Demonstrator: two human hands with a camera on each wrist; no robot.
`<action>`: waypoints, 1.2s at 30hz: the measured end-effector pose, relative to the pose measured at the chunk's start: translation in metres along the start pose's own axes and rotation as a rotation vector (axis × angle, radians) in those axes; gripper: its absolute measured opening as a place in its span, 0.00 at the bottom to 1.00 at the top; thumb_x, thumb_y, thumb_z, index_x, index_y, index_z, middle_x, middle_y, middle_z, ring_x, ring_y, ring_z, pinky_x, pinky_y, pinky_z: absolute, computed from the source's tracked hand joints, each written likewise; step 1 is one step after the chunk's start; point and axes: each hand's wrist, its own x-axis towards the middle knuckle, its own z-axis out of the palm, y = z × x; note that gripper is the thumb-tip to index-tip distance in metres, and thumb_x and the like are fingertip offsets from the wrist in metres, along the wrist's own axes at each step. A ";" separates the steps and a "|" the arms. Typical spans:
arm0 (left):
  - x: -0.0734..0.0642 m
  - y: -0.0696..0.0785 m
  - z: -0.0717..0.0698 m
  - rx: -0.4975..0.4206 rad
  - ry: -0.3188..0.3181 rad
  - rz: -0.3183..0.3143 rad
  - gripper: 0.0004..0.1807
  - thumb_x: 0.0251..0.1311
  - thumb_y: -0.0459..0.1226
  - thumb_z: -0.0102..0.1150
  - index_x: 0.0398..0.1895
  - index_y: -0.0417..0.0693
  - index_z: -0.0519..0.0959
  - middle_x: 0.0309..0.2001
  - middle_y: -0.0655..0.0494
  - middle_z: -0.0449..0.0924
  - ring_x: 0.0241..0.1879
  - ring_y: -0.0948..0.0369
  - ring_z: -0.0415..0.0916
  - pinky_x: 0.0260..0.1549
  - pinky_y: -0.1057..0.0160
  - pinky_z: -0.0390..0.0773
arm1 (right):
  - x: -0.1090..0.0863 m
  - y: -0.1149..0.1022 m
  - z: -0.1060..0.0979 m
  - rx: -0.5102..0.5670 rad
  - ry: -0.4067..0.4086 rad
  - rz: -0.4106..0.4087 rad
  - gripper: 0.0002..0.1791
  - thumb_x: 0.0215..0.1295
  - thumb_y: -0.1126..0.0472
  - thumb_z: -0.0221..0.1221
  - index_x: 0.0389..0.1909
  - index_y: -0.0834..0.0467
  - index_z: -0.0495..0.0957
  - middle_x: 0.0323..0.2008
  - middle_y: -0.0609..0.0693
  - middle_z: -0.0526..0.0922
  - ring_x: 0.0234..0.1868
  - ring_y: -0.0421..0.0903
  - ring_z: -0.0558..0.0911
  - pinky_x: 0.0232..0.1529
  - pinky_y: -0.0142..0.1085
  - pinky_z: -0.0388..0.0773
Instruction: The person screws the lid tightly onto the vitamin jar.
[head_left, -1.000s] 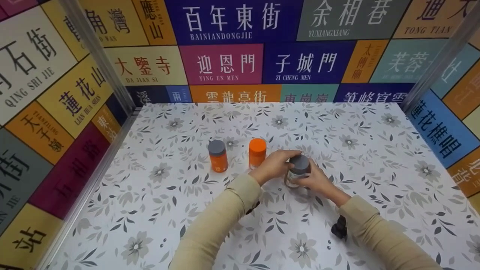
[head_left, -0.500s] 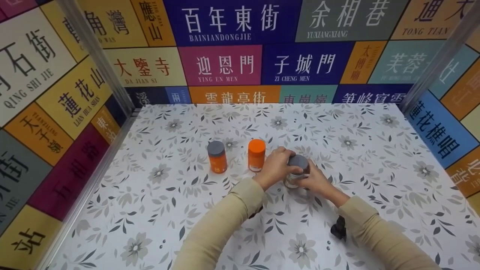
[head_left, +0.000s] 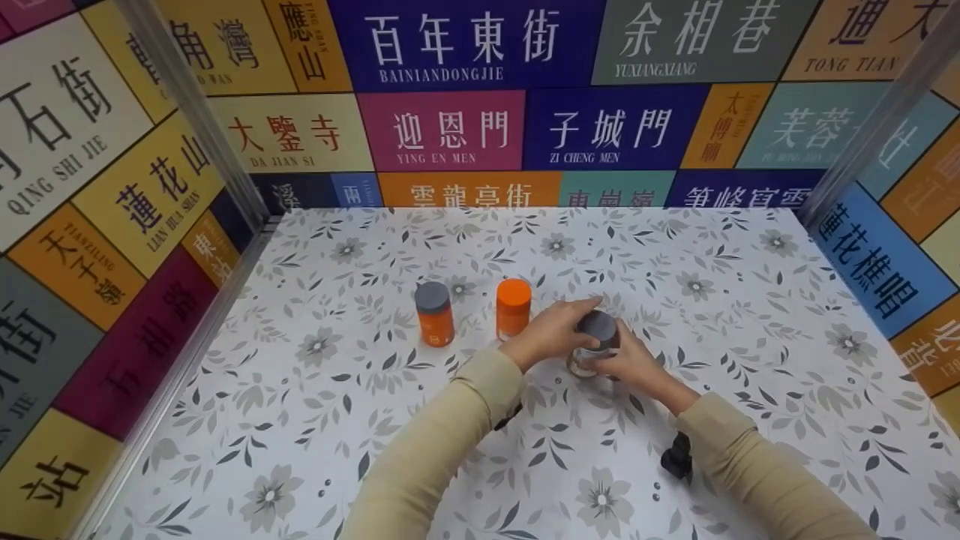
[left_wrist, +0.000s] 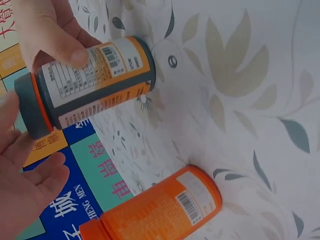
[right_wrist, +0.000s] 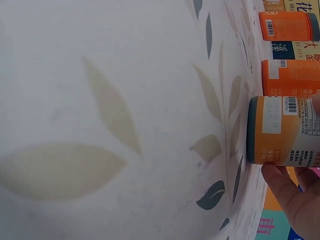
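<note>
My right hand (head_left: pixel 636 364) grips the body of a supplement bottle (left_wrist: pixel 102 80), its thumb laid across the white label. The bottle stands upright on the table, with a dark grey lid (head_left: pixel 598 328) on top and an orange and white label. Beside that lid is my left hand (head_left: pixel 551 330), fingers spread and extended past its far side, thumb close to its near edge. In the left wrist view a gap shows between the left fingertips (left_wrist: pixel 59 167) and the lid.
Just left of the hands stands an all-orange bottle (head_left: pixel 514 309). Farther left is an orange bottle with a grey lid (head_left: pixel 435 315). A floral cloth (head_left: pixel 360 390) covers the table, which sign-printed walls (head_left: pixel 442 127) border at the back and sides.
Half a second ago my left fingers were curled about the lid; now they are straightened and spread. My right hand and the bottle stay in the same spot.
</note>
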 end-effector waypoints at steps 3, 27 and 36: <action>-0.002 0.002 0.005 -0.006 0.086 -0.085 0.37 0.48 0.51 0.65 0.61 0.46 0.68 0.55 0.51 0.72 0.52 0.59 0.70 0.51 0.67 0.69 | -0.001 -0.001 0.000 0.001 -0.005 0.029 0.43 0.50 0.54 0.66 0.62 0.64 0.54 0.57 0.65 0.66 0.51 0.57 0.72 0.38 0.38 0.75; 0.002 -0.005 -0.002 -0.071 -0.007 -0.033 0.31 0.54 0.40 0.62 0.62 0.46 0.67 0.59 0.53 0.71 0.58 0.59 0.67 0.57 0.68 0.63 | -0.001 -0.001 0.000 -0.015 0.026 -0.027 0.41 0.50 0.59 0.66 0.61 0.67 0.56 0.55 0.66 0.68 0.54 0.59 0.71 0.46 0.43 0.73; -0.002 -0.002 0.007 -0.044 0.169 -0.187 0.26 0.42 0.53 0.68 0.41 0.46 0.78 0.37 0.55 0.75 0.32 0.63 0.68 0.32 0.71 0.69 | -0.001 -0.002 0.000 0.026 -0.012 -0.023 0.40 0.51 0.61 0.65 0.61 0.67 0.53 0.55 0.67 0.68 0.53 0.61 0.71 0.42 0.39 0.74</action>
